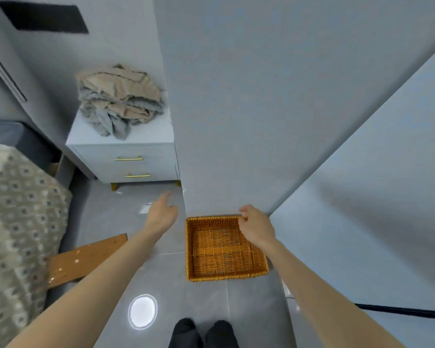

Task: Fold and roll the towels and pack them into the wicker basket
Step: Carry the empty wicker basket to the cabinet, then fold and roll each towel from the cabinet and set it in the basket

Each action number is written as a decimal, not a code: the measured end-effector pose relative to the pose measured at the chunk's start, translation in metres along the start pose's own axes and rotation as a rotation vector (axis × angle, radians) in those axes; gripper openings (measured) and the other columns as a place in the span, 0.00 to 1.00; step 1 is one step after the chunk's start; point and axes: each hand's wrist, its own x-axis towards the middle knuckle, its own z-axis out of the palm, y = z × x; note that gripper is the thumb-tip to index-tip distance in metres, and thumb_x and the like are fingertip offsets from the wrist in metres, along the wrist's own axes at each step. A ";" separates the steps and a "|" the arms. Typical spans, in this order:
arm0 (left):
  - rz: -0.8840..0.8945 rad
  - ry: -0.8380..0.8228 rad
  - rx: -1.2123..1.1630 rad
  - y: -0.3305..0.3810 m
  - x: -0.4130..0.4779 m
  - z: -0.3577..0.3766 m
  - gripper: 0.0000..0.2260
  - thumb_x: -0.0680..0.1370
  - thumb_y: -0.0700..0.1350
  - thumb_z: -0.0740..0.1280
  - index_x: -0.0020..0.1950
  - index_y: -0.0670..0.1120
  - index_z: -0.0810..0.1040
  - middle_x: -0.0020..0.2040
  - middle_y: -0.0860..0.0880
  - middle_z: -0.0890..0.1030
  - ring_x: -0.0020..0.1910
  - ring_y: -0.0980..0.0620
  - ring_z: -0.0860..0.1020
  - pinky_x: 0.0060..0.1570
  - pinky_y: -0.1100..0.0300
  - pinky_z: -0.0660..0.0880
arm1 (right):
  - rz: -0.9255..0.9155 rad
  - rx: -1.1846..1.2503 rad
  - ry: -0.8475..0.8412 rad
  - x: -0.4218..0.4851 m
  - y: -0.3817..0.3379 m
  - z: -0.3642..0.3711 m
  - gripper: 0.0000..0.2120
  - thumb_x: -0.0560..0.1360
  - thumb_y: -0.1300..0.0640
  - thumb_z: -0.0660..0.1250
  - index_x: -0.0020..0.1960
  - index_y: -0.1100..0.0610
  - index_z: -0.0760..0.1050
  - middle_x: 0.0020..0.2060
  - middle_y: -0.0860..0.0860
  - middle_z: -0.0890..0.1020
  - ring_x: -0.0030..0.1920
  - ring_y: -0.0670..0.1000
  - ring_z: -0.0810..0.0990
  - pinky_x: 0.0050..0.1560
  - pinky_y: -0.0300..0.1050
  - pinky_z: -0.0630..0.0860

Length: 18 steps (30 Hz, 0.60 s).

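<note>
An empty orange wicker basket (189,247) sits flat on the grey tiled floor against the foot of a wall. My right hand (256,228) is over its far right corner, with curled fingers and thumb closed on the far rim. My left hand (161,214) is stretched out above the floor just left of the basket, fingers relaxed and holding nothing. A crumpled heap of beige and grey towels (121,99) lies on top of a white nightstand (126,156) further back on the left.
A bed with a patterned cover (18,209) fills the left side. A wooden board (86,257) lies on the floor beside it. A pale wall column (236,121) rises behind the basket, with a panel (387,197) on the right. My feet (201,332) are at the bottom.
</note>
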 end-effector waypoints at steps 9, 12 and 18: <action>0.092 0.064 -0.225 0.083 -0.113 -0.131 0.21 0.81 0.41 0.58 0.75 0.49 0.63 0.70 0.46 0.70 0.60 0.51 0.71 0.51 0.60 0.66 | -0.296 0.023 -0.073 -0.077 -0.147 -0.102 0.16 0.79 0.56 0.59 0.66 0.52 0.71 0.60 0.48 0.77 0.59 0.49 0.75 0.56 0.44 0.72; 0.139 0.109 -0.287 0.094 -0.137 -0.164 0.21 0.81 0.42 0.58 0.74 0.50 0.64 0.70 0.47 0.70 0.57 0.53 0.71 0.44 0.65 0.68 | -0.378 0.035 -0.077 -0.094 -0.179 -0.120 0.15 0.79 0.56 0.59 0.65 0.51 0.71 0.59 0.47 0.77 0.57 0.48 0.75 0.54 0.43 0.73; 0.244 0.233 -0.333 0.104 -0.151 -0.234 0.21 0.81 0.42 0.58 0.74 0.51 0.65 0.69 0.49 0.71 0.59 0.54 0.72 0.51 0.62 0.68 | -0.485 0.065 -0.032 -0.108 -0.241 -0.133 0.14 0.79 0.55 0.59 0.63 0.50 0.72 0.57 0.45 0.78 0.50 0.47 0.77 0.50 0.42 0.73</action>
